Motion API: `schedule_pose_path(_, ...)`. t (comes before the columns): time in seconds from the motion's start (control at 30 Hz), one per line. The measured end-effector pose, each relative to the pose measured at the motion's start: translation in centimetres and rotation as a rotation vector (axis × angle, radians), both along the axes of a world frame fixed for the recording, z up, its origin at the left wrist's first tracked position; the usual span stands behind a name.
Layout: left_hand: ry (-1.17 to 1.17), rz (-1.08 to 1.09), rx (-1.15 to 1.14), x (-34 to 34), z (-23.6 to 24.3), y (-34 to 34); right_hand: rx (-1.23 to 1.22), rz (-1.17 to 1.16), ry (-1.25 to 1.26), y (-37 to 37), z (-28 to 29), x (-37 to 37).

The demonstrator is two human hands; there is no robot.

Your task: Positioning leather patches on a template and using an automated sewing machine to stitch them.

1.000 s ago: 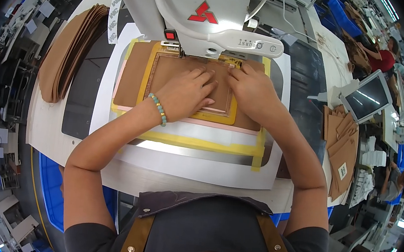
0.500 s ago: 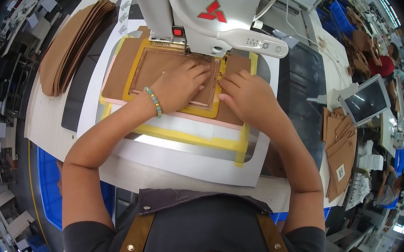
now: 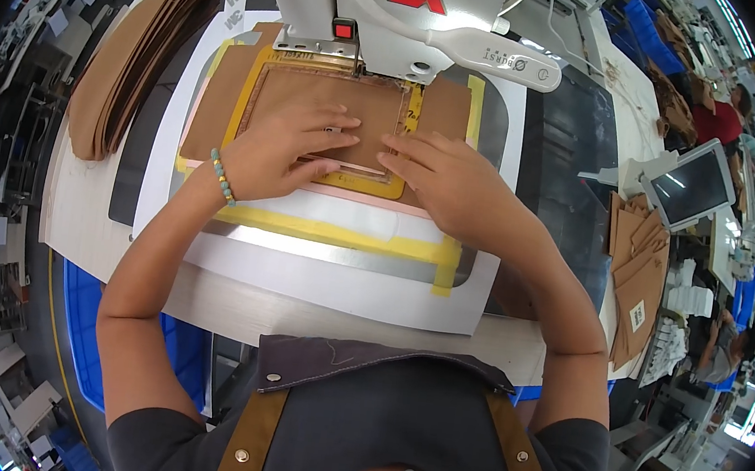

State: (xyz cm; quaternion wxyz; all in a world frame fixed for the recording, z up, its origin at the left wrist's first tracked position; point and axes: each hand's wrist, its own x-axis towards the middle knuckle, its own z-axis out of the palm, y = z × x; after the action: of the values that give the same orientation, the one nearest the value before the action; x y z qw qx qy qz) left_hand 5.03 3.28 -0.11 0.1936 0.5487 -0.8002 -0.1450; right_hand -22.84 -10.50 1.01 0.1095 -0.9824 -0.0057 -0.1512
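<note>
A brown sheet (image 3: 215, 113) lies under a rectangular yellow-edged frame (image 3: 372, 185), with brown material showing inside the frame's opening. Over the frame's near left part rests my left hand (image 3: 281, 147), fingers stretched to the right and nothing held. My right hand (image 3: 452, 186) lies across the near right corner, its extended fingertips reaching the inner edge. Both palms face down, and their undersides are hidden. Just beyond the hands, the sewing machine's head (image 3: 378, 15) hangs over the frame's far edge.
Yellow tape (image 3: 323, 231) borders a white sheet (image 3: 335, 291) beneath the work. Stacked curved brown pieces (image 3: 132, 72) stand at the left; flat brown pieces (image 3: 635, 281) lie at the right below a tilted screen (image 3: 694, 184). Blue bins (image 3: 85, 324) sit below the table.
My left hand has slid left over the frame, away from the right hand. My right hand has shifted slightly left and nearer to me across the frame's right edge.
</note>
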Motion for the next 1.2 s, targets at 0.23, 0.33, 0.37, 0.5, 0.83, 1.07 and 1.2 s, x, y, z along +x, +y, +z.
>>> schedule_pose_path(0.23, -0.049, -0.123, 0.048, -0.4, -0.4, 0.0, -0.115, -0.056, 0.125, 1.2, -1.4, 1.0)
schedule_pose_path(0.33, -0.019, -0.140, 0.048, -0.1, -0.6, -0.7, -0.150, -0.059, 0.098, 1.2, -1.6, 0.8)
schedule_pose_path(0.37, -0.022, -0.146, 0.048, -0.1, -0.5, -1.0, -0.141, -0.062, 0.089, 1.1, -1.7, 0.7)
schedule_pose_path(0.5, 0.034, -0.162, 0.070, 0.1, -0.3, -1.9, -0.193, -0.051, 0.004, 0.8, -2.1, 0.8)
schedule_pose_path(0.83, 0.058, -0.160, 0.122, 0.4, 0.2, -3.1, -0.110, -0.134, 0.039, -0.1, -0.8, -0.8)
schedule_pose_path(1.07, 0.025, -0.186, 0.103, 0.8, 0.4, -4.6, 0.045, -0.303, 0.011, -2.8, -1.2, -3.7)
schedule_pose_path(1.2, 0.045, -0.177, 0.104, 0.9, 0.2, -5.4, 0.107, -0.342, -0.074, -3.2, -1.5, -3.8)
